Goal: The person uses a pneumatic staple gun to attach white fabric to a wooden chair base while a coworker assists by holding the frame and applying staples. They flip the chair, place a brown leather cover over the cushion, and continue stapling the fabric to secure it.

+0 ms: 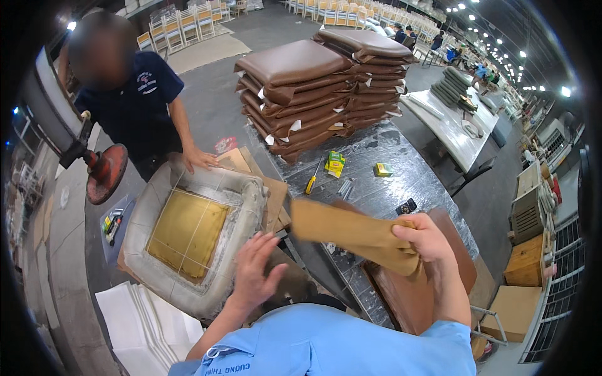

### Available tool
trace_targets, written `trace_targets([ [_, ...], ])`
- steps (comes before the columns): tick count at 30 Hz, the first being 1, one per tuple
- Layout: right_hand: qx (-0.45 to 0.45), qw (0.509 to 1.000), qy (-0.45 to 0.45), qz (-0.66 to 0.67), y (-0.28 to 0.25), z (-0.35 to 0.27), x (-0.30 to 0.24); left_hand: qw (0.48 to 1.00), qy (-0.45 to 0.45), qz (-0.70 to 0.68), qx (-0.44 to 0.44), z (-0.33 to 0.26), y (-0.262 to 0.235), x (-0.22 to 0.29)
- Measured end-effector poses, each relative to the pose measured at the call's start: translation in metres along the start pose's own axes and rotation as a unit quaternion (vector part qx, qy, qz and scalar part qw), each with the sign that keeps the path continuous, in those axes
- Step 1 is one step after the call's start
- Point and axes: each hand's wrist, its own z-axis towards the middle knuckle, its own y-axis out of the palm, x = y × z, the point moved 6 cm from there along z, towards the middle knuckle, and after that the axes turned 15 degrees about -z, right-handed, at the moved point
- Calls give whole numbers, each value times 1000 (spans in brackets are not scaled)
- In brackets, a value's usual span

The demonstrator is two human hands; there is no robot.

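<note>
My right hand [433,241] grips one end of a folded tan-brown cloth [351,232], pinched between thumb and fingers. The cloth stretches out to the left over the table, its far end slightly blurred. My left hand [256,266] is raised with fingers apart and holds nothing. It is nearest to the right rim of a square, grey padded form [135,244]. Inside that rim lies a yellow-tan panel [188,232], crossed by thin pale lines. A co-worker's hand [199,158] rests on the form's far edge. Beneath the cloth is a brown, leather-like piece [401,294].
Brown upholstered cushions [295,69] stand in two stacks on the plastic-covered table [376,147]. A yellow-handled screwdriver [311,182], small green-yellow boxes [335,163] and a dark gadget [407,207] lie nearby. A red disc-shaped fixture [106,174] hangs at left; white sheets [147,326] lie below the form.
</note>
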Motion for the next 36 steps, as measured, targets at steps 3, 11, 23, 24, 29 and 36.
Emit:
trace_targets([
  [3,-95,995,-31,-5,49,6,-37,995,95,25,-23,42,8,54],
  [11,-195,978,-64,-32,109,15,-75,831,-245,-444,-227,57,16,26],
  [23,-193,971,-139,-25,139,38,-76,800,-262,-525,-123,28,-10,9],
  [24,-183,969,-152,-57,141,38,-77,823,-241,-492,-151,25,-9,12],
  [29,-178,909,-283,-248,152,22,-94,899,-245,-298,-207,-9,-19,6],
  [36,-161,764,-307,-544,139,42,-62,977,-145,-123,-96,-59,-80,36],
])
